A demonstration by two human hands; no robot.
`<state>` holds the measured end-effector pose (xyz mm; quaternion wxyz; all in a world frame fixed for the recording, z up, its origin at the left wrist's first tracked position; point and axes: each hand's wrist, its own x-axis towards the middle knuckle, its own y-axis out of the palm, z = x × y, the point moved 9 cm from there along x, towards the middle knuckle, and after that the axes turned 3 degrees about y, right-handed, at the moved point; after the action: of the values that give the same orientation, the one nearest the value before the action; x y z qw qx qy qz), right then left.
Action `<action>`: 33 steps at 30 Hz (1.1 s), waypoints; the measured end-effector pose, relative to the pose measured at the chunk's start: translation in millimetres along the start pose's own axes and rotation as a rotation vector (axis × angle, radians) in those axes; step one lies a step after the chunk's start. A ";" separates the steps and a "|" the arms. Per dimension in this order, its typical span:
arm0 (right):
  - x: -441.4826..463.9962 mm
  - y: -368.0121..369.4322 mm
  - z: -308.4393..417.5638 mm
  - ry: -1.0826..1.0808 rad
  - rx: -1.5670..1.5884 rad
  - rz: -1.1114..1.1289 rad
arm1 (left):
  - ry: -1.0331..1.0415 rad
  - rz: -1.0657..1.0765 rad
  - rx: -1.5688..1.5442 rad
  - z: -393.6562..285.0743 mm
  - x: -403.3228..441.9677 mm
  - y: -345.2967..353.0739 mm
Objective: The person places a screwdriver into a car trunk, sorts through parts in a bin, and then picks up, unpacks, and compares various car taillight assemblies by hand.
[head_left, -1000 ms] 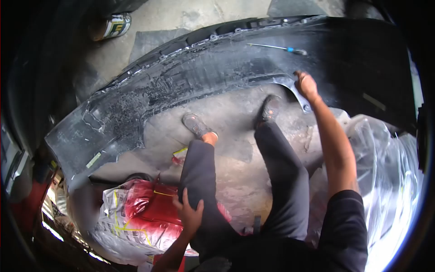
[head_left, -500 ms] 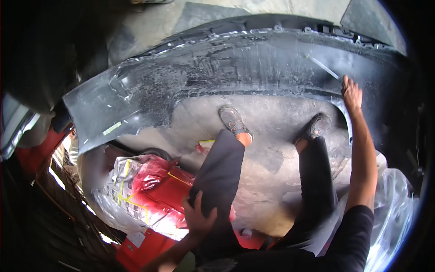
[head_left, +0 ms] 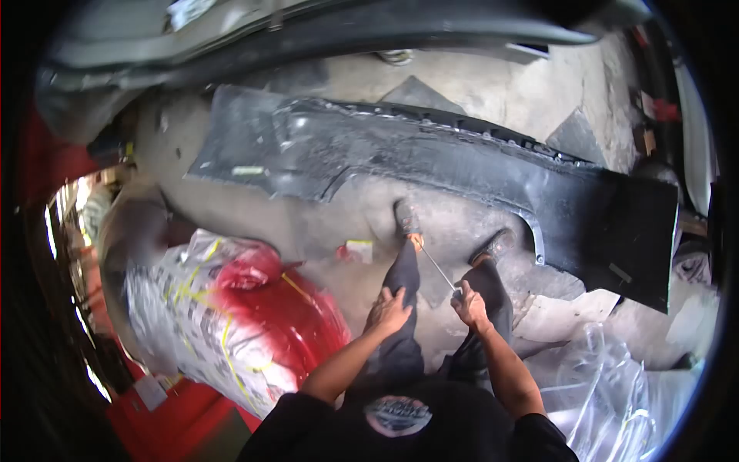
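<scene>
My right hand (head_left: pixel 471 306) is closed round the end of a long thin metal rod (head_left: pixel 437 267), whose shaft points up and left toward my left foot. My fingers hide its handle end. On my left leg, near the knee, rests my left hand (head_left: pixel 390 309), fingers apart and holding nothing. Ahead of my feet a long dark car body panel (head_left: pixel 431 154) with a curved cut-out lies on the floor, its surface streaked and scuffed. The rod is apart from the panel.
At my left is a red part (head_left: pixel 300 323) partly masked with paper, plastic and yellow tape. Clear plastic sheeting (head_left: pixel 600 377) lies bunched at my right. Beyond the panel, a large dark car part (head_left: pixel 323 50) crosses the top of the view. Flat dark pieces (head_left: pixel 423 94) lie on the concrete.
My right hand has drawn back from the panel toward my knees, bringing the rod with it. My left hand stays on my leg. The view has shifted, showing more of the panel's right end.
</scene>
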<state>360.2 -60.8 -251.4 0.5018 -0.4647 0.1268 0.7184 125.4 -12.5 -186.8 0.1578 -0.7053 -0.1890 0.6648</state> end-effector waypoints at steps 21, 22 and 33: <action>-174.4 -105.9 224.6 -0.126 0.353 -0.225 | 0.555 -0.211 -0.664 75.6 -35.9 -146.2; -169.0 -94.6 231.7 -0.132 0.292 -0.182 | 0.537 -0.197 -0.684 81.6 -36.0 -158.1; -171.3 -54.5 311.0 -0.392 0.025 -0.185 | 0.860 -0.020 -0.941 28.4 -94.0 -170.9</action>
<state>248.9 62.9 66.9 0.5865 -0.3198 -0.0076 0.7441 83.2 92.1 -25.1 -0.1008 -0.9012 -0.3871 0.1666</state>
